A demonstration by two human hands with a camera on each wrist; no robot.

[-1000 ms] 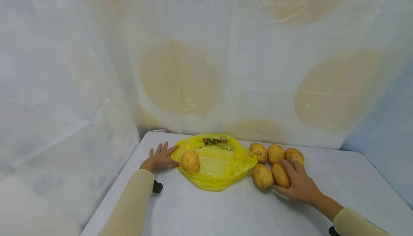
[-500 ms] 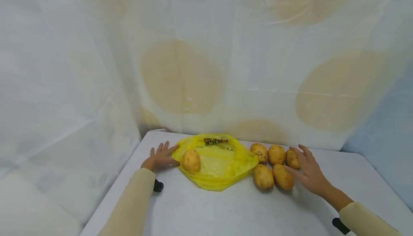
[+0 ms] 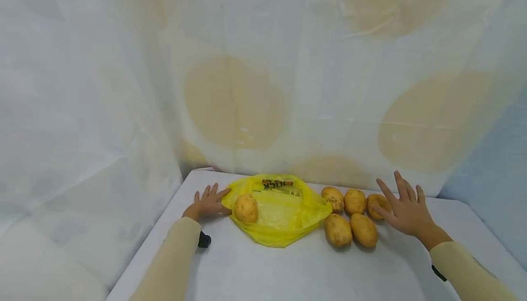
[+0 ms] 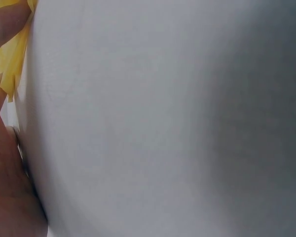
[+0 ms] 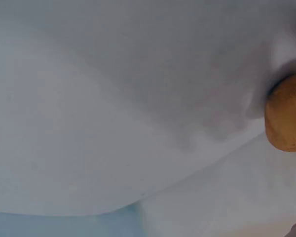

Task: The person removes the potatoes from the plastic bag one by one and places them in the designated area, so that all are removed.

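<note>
A yellow plastic bag [image 3: 277, 232] with dark print lies spread on the table, and one potato [image 3: 246, 208] sits at its left side. My left hand [image 3: 207, 206] has its fingers spread at the bag's left edge, thumb and index finger touching the plastic. The left wrist view shows part of that hand [image 4: 7, 182] by a yellow fold [image 4: 15, 64]. Several potatoes [image 3: 364, 230] lie grouped right of the bag. Beside the rightmost potato [image 3: 376, 205], my right hand [image 3: 409, 212] is raised with spread fingers and holds nothing. A potato [image 5: 288, 113] shows at the right wrist view's edge.
The white table [image 3: 309, 273] ends at a hanging sheet [image 3: 321, 86] with tan round spots behind it. Another pale sheet [image 3: 82, 154] hangs along the left side, and a bluish one [image 3: 494, 168] on the right.
My right hand has let go of the front right potato and moved right, its fingers spreading. That potato sits slightly farther right. The left hand has stayed at the bag's edge.
</note>
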